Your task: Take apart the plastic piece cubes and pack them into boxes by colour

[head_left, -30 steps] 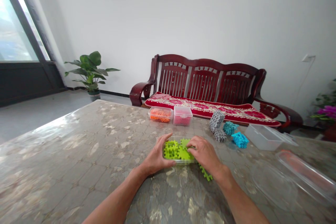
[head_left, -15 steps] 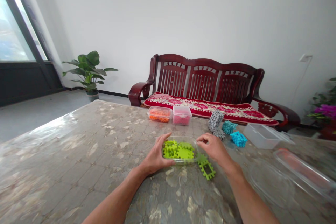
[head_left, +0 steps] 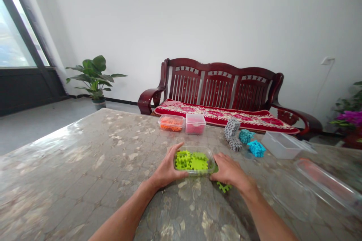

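Note:
A clear plastic container [head_left: 210, 158] stands on the table, with lime-green interlocking toy pieces [head_left: 192, 161] inside it. My left hand [head_left: 167, 165] is wrapped round the container's left end, thumb along the near side and fingers at the far rim. At the right end, my right hand [head_left: 230, 171] curls over a lime-green notched piece [head_left: 224, 187] lying outside the container. Some green shows between its thumb and fingers, while the palm hides most of the piece. The near edge of that piece sticks out below the hand.
Beyond the container stand a box of orange pieces [head_left: 171, 123] and a pink-filled box [head_left: 195, 124]. To the right are a grey built shape [head_left: 232, 134], a teal cluster [head_left: 246, 136], a blue cluster [head_left: 256, 148], an open clear box [head_left: 283, 146] and a transparent lid [head_left: 292, 196].
My right hand has come down from the container's far right corner onto the green piece beside it, now covering most of it. My left hand stays on the container.

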Available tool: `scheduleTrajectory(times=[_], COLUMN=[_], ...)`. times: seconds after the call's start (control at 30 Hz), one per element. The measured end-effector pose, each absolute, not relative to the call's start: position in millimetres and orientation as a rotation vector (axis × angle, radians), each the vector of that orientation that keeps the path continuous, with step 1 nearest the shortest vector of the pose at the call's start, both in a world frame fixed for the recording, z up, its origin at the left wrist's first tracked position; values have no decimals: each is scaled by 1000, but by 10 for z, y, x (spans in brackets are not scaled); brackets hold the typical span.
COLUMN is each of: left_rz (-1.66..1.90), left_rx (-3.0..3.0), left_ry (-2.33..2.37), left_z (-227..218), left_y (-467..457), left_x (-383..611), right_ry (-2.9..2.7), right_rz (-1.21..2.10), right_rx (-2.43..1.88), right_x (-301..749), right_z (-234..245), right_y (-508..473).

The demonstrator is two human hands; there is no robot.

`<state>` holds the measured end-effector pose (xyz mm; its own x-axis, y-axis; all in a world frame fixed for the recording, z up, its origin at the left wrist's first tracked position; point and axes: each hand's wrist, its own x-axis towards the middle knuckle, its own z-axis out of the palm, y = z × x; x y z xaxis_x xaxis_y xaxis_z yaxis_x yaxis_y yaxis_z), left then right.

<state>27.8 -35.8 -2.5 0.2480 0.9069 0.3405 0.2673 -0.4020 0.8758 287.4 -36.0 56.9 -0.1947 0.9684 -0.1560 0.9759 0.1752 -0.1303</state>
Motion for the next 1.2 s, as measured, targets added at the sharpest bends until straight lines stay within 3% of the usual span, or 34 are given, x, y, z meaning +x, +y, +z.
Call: scheduleTrajectory(times=[0.3,0.5,0.7,0.97,1.2], left_rz=[1181,1160,1160,1165,1170], left_rx=[1826,1835,1821,1814,1818], left_ry=[1072,1075,1049,1030,1033], left_z=[-38,-27,-19,-27,-49], left_y=[-350,-352,-377,-389,-384], left_x=[287,288,292,330,324], right_ry=[2417,2592,2911,3036,3081], right_rz=[-87,-104,-125,-293,-467], right_rx=[2100,2307,2029,1648,1648], right_x=[2925,3175,2859,2560,2581], right_z=[483,755,974,830,725], right_y=[-328,-260,-456,-490,-435])
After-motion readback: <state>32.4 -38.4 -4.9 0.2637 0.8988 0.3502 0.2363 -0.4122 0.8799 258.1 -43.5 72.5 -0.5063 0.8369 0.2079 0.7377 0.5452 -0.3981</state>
